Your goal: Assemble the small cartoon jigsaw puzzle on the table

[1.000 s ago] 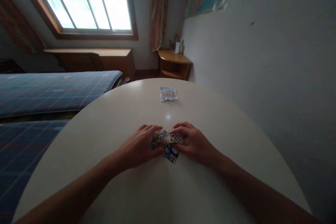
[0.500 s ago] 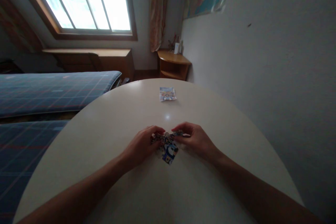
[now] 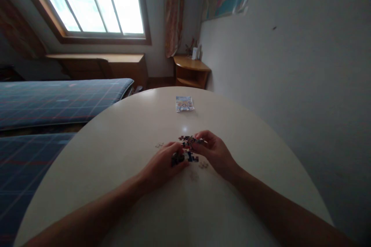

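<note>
My left hand (image 3: 165,161) is closed around a dark clump of joined jigsaw puzzle pieces (image 3: 192,157), part of which juts out past the fingertips to the right. In my right hand (image 3: 213,146), a second clump of multicoloured puzzle pieces (image 3: 188,140) is pinched between thumb and fingers, just above and behind the first. The fingers hide much of both clumps, and whether the two touch I cannot tell. Several loose pale puzzle pieces (image 3: 203,165) lie on the table below my right hand. More pale pieces (image 3: 159,145) lie beyond my left hand.
The round white table (image 3: 121,135) spreads under both arms. A small printed picture sheet (image 3: 184,104) lies near its far edge. Left of the table are blue plaid mattresses (image 3: 63,98); a white wall (image 3: 290,85) runs along the right. A wooden corner shelf (image 3: 191,65) stands behind.
The hands have pulled the puzzle pieces apart into two clumps, with the right one higher. The blue penguin-like section has turned and is partly covered. Loose pieces now show on the table.
</note>
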`<state>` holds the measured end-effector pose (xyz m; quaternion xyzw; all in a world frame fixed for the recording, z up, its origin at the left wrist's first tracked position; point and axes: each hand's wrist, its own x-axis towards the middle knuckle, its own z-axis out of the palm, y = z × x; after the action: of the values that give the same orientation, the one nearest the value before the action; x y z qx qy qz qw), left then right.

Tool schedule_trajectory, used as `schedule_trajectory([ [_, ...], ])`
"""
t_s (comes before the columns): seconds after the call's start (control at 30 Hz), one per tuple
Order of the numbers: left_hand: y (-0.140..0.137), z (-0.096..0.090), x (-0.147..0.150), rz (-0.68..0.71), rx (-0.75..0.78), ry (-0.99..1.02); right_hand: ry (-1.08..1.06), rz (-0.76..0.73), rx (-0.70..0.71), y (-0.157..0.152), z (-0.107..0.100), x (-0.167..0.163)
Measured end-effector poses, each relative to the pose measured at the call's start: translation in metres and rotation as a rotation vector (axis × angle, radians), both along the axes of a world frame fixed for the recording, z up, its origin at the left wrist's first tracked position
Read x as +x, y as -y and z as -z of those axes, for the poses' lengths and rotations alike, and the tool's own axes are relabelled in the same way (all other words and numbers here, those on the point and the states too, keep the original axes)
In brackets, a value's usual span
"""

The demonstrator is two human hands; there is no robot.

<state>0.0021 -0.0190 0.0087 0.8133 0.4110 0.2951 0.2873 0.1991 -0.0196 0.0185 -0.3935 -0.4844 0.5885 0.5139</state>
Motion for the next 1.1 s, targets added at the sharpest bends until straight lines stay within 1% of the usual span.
schedule_trajectory([
  [0.07,-0.0004,-0.0011,-0.0001,-0.026,-0.019,0.029,0.002,0.02,-0.017,-0.0016,0.0008,0.0013],
  [0.2,-0.002,-0.0059,-0.0012,-0.091,-0.074,0.154,0.049,0.075,-0.027,-0.0059,0.003,0.004],
  [0.3,-0.0034,-0.0074,-0.0012,-0.107,-0.108,0.191,0.075,0.061,0.013,-0.0072,0.0049,0.0046],
  [0.4,-0.0041,-0.0062,-0.0001,-0.104,-0.123,0.213,0.147,0.018,0.055,-0.0068,0.0073,0.0054],
  [0.5,-0.0044,-0.004,0.0009,-0.077,-0.096,0.196,0.214,-0.029,0.078,-0.0058,0.0083,0.0062],
  [0.67,-0.0055,-0.0022,0.0011,-0.039,-0.023,0.112,0.242,-0.104,0.096,-0.0019,0.0039,0.0056],
  [0.77,-0.0066,-0.002,0.0006,-0.058,-0.033,0.126,0.311,-0.108,0.115,-0.0001,0.0018,0.0053],
  [0.87,-0.0071,-0.002,0.0005,-0.084,-0.039,0.147,0.326,-0.096,0.122,0.0,0.003,0.0054],
  [1.1,-0.0062,-0.0028,0.0007,-0.093,-0.013,0.183,0.397,-0.079,0.107,-0.0004,0.005,0.0055],
])
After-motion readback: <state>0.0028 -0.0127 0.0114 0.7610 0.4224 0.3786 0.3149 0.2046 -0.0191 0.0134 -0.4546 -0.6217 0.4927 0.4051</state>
